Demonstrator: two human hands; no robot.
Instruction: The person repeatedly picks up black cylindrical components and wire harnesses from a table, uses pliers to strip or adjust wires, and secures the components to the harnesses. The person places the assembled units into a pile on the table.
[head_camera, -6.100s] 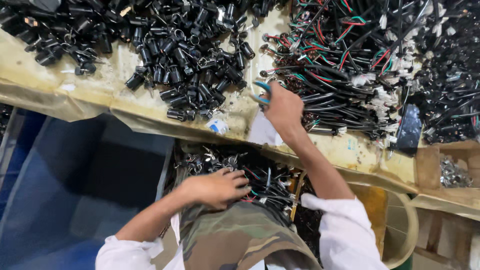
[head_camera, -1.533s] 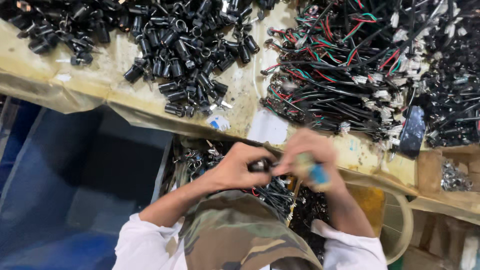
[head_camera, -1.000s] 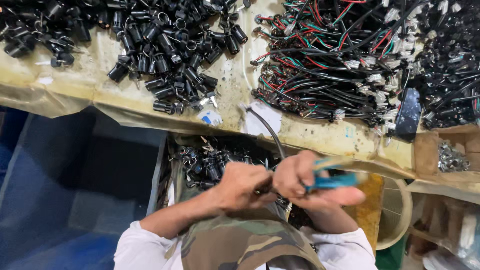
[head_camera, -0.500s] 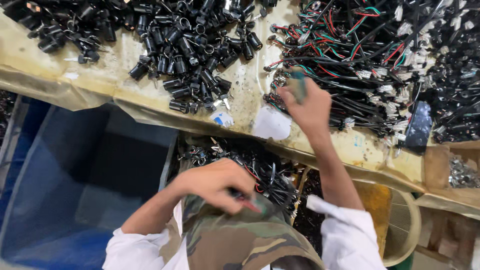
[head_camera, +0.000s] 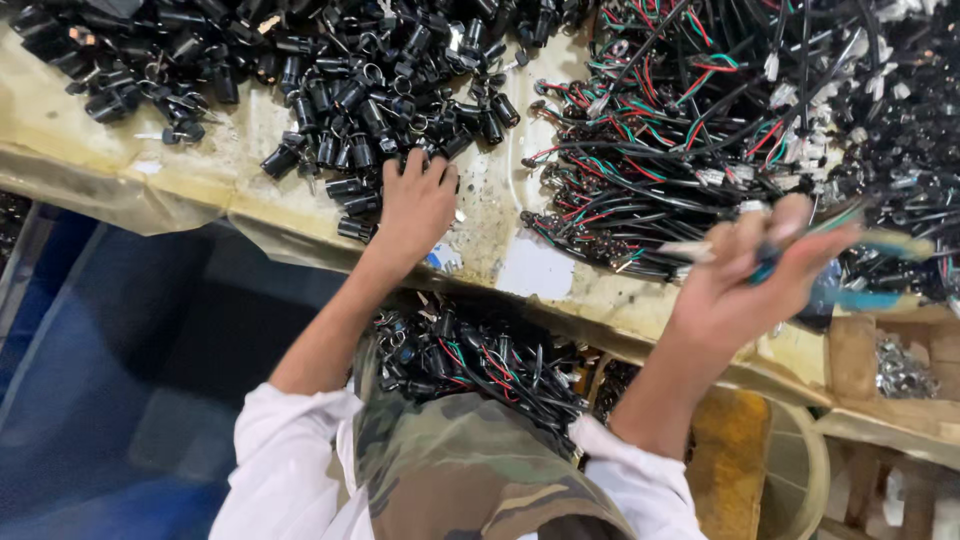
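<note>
Head view looks down on a workbench (head_camera: 250, 195) wrapped in yellowed plastic. At 11 o'clock lies a wide heap of black caps (head_camera: 330, 70); at 1 o'clock, a tangle of wire leads (head_camera: 690, 130) in black, red and green with white plugs.

Half a second ago the left hand rested low over the lap pile while the right reached up to the wire tangle. Now they have traded places. The left hand (head_camera: 415, 205) has gone out to the near edge of the cap heap, palm down, fingers curled onto the caps there; whether it has closed on one cannot be told, since the fingertips are buried among them. The right hand (head_camera: 745, 275) has drawn back toward 3 o'clock and is blurred with motion. It is closed around blue-handled cutters (head_camera: 850, 270), and a pale, thin end sticks out left of the fingers, though the blur hides what that is.

Judged from this, one lead has just been dealt with and the left hand is fetching the next cap, so the cycle looks to be starting over.

At 6 o'clock, a pile of finished leads (head_camera: 480, 360) rests against the camouflage apron (head_camera: 470, 470). A blue bin (head_camera: 100, 380) sits at 8 o'clock, and a cardboard box (head_camera: 890, 350) holding small metal parts at 4 o'clock.
</note>
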